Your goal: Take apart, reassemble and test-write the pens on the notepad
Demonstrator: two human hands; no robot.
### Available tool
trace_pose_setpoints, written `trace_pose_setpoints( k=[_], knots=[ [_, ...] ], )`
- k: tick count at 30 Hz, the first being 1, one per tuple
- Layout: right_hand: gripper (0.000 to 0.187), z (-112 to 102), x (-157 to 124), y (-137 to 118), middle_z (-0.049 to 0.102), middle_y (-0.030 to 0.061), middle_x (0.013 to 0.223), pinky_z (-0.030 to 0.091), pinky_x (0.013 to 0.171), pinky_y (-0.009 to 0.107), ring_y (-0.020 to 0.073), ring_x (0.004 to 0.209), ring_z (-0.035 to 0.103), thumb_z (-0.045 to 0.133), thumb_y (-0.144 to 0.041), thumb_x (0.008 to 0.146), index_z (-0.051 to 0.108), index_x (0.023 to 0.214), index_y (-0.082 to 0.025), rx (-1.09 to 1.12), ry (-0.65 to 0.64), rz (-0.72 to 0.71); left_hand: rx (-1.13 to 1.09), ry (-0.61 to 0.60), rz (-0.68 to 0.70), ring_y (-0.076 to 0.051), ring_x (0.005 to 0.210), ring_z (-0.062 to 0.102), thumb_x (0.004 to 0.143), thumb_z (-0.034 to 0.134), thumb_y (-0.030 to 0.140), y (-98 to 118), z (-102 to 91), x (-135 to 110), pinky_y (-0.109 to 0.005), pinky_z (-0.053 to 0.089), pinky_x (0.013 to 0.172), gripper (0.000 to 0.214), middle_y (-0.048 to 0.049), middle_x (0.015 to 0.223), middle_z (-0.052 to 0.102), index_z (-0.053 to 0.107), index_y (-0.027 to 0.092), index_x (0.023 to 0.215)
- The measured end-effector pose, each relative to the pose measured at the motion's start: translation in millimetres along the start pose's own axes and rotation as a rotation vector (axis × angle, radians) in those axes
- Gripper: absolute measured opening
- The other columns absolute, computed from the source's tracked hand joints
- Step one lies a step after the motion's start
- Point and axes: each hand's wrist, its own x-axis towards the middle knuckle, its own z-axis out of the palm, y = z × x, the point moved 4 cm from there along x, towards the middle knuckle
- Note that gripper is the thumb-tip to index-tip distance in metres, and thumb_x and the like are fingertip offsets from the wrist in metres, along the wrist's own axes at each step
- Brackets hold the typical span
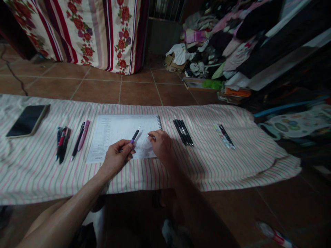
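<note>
The lower part of the view is very dark, so the person's legs and the things on the floor below the forearms are hard to make out. At the fingertips of the right hand (161,144) there is a small shiny piece (151,137). It is too small to say what it is, and I cannot tell if the fingers pinch it or only touch it. The hand lies curled on the page with its back turned up. The printed lines on the notebook (121,132) under both hands are too blurred to read. The left hand (117,156) grasps a pen (135,134) by its lower end, with thumb and fingers closed around it. The pen has a dark body with a purple band near the fingers and a pale tip. It points up and away from the person over the page, between the two hands, and it is not touching the right hand. The notebook is white, with a spiral binding on the edge beyond the right hand, and it lies on a striped cloth (232,162). Just to the right of the right hand lie black pens (183,132) side by side. To the left of the left hand lie a black and a pink pen (80,137), and further left a dark phone (27,120).
</note>
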Motion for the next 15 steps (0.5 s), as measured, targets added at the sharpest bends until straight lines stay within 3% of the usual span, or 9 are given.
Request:
trace_pose_setpoints(
  k=[4, 7, 12, 15],
  knots=[
    [0.017, -0.6, -0.7, -2.1, 0.068, 0.0088, 0.091, 0.042, 0.079, 0.034, 0.0231, 0.090, 0.058, 0.056, -0.016, 0.082, 0.068, 0.093, -0.019, 0.002, 0.010, 0.008, 0.012, 0.005, -0.002, -0.007, 0.046, 0.047, 0.069, 0.071, 0.037, 1.1, 0.2, -0.8, -0.021, 0.035, 0.047, 0.029, -0.0003, 0.059, 0.061, 0.064, 0.013, 0.084],
    [0.025, -2.1, 1.1, -1.2, 0.067, 0.0108, 0.094, 0.044, 0.080, 0.033, 0.0214, 0.086, 0.059, 0.051, -0.016, 0.083, 0.068, 0.101, -0.016, 0.132, 0.061, 0.044, 0.007, 0.008, 0.003, -0.007, 0.047, 0.047, 0.070, 0.071, 0.037, 0.8, -0.2, -1.2, -0.022, 0.035, 0.047, 0.029, -0.0005, 0.060, 0.061, 0.065, 0.013, 0.084],
    [0.029, -2.2, 6.0, 4.7, 0.066, 0.0069, 0.091, 0.046, 0.069, 0.030, 0.0165, 0.075, 0.057, 0.048, -0.027, 0.081, 0.071, 0.097, -0.019, 0.605, 0.104, 0.167, 0.013, 0.013, 0.006, -0.007, 0.046, 0.047, 0.070, 0.071, 0.037, -0.3, -1.1, -0.8, -0.021, 0.035, 0.047, 0.029, -0.0007, 0.059, 0.061, 0.065, 0.013, 0.084],
    [0.029, 0.5, 5.5, 7.1, 0.064, 0.0010, 0.077, 0.042, 0.057, 0.025, 0.0124, 0.064, 0.052, 0.057, -0.035, 0.074, 0.071, 0.095, -0.021, 0.936, 0.043, 0.363, 0.031, 0.014, 0.009, -0.007, 0.046, 0.047, 0.069, 0.071, 0.039, -0.1, -0.8, -0.6, -0.021, 0.035, 0.046, 0.030, -0.0008, 0.060, 0.062, 0.065, 0.013, 0.085]
  ],
)
